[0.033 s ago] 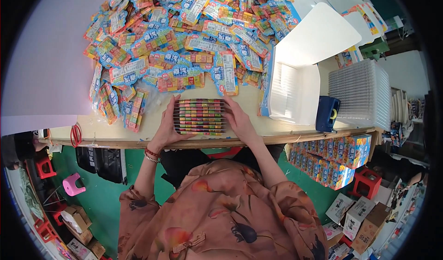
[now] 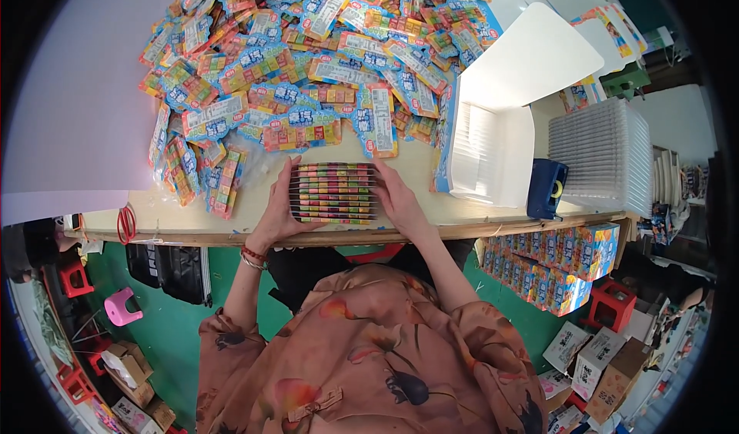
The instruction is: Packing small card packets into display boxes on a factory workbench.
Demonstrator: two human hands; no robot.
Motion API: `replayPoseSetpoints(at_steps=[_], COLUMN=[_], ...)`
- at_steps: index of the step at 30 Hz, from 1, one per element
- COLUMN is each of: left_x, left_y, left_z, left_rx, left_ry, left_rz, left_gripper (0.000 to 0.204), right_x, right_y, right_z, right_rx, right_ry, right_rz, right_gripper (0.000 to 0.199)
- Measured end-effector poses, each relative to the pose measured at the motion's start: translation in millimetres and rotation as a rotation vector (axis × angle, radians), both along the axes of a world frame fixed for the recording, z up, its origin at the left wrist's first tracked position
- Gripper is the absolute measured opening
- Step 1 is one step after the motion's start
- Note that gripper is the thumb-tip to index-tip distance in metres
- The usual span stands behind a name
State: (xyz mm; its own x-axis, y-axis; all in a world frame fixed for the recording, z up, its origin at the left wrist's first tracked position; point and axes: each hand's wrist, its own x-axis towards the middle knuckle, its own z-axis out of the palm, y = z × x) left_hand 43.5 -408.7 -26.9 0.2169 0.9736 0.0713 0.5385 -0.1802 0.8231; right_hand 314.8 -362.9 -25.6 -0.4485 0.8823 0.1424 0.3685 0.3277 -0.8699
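A row of candy packs (image 2: 333, 194), pressed together with their edges facing up, sits near the front edge of the table. My left hand (image 2: 279, 211) is closed against its left end, the thumb along the near side. At the right end, my right hand (image 2: 399, 201) grips it with bent fingers. Beyond them a big heap of blue and orange candy packs (image 2: 292, 68) covers the far part of the table; one loose candy pack (image 2: 375, 122) lies just past my right fingertips. An opened white-lined carton (image 2: 493, 153) stands to the right of my right hand.
Right of the carton are a blue tape dispenser (image 2: 547, 190) and a stack of clear plastic trays (image 2: 596, 157). Red-handled scissors (image 2: 126, 225) hang at the table's front left edge. Packed display boxes (image 2: 550, 265) are stacked below the right side. A pink stool (image 2: 123, 308) stands on the floor.
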Motion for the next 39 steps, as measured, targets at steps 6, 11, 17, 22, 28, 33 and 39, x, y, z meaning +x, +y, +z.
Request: replayPoseSetpoints(at_steps=[6, 11, 17, 22, 28, 33, 39], left_x=[2, 3, 3, 3, 1, 3, 1], left_y=[0, -1, -2, -2, -3, -1, -3], left_z=[3, 4, 4, 4, 4, 4, 3], left_rx=[0.008, 0.021, 0.023, 0.017, 0.026, 0.032, 0.035], left_ry=[-0.002, 0.008, 0.007, 0.012, 0.022, 0.026, 0.015], left_rz=[-0.003, 0.004, 0.009, 0.013, 0.012, 0.009, 0.019], left_gripper=[0.132, 0.132, 0.131, 0.130, 0.130, 0.129, 0.128], right_x=[-1, 2, 8, 19, 27, 29, 26], right_y=[-4, 5, 6, 6, 10, 11, 10], right_z=[-15, -17, -23, -10, 8, 7, 4], right_rx=[-0.089, 0.096, 0.015, -0.225, -0.458, -0.453, -0.449], right_ry=[0.265, 0.203, 0.297, 0.417, 0.415, 0.406, 0.458], right_rz=[-0.108, -0.043, -0.009, 0.060, 0.225, 0.234, 0.217], right_gripper=[0.037, 0.023, 0.021, 0.026, 0.029, 0.028, 0.046])
